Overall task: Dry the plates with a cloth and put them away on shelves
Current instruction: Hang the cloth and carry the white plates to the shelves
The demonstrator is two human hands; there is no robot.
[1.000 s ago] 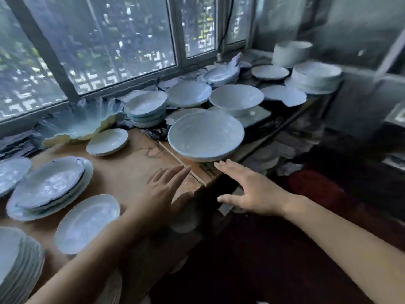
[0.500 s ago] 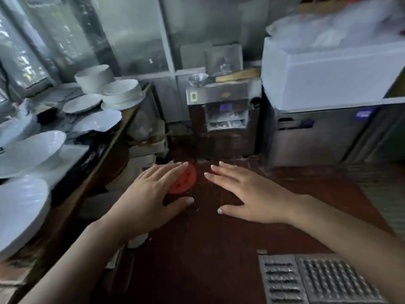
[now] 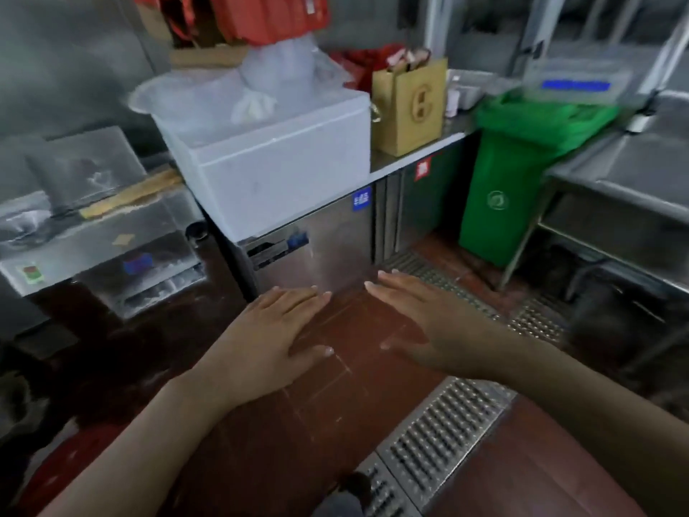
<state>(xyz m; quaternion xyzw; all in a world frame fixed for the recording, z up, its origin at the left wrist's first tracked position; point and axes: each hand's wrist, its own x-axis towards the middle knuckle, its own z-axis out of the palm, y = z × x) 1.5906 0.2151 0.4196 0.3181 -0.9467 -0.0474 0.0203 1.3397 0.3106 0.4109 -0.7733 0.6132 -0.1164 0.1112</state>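
Both hands, left [image 3: 266,343] and right [image 3: 428,322], flat, empty; surroundings motion-blurred.

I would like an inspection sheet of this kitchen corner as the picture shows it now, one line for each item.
Surface: red floor with metal drain grates; steel counter over cabinet doors.
Job's things: nothing seen; no plates, cloth or shelves in view.
Clutter: white foam box, brown paper bag, clear plastic bags, green bin.
Grippers: left hand and right hand open, fingers straight, holding nothing, held out over the floor.
Cables: nothing seen.
Surroundings: steel machine at left, steel sink table at right; picture blurred.
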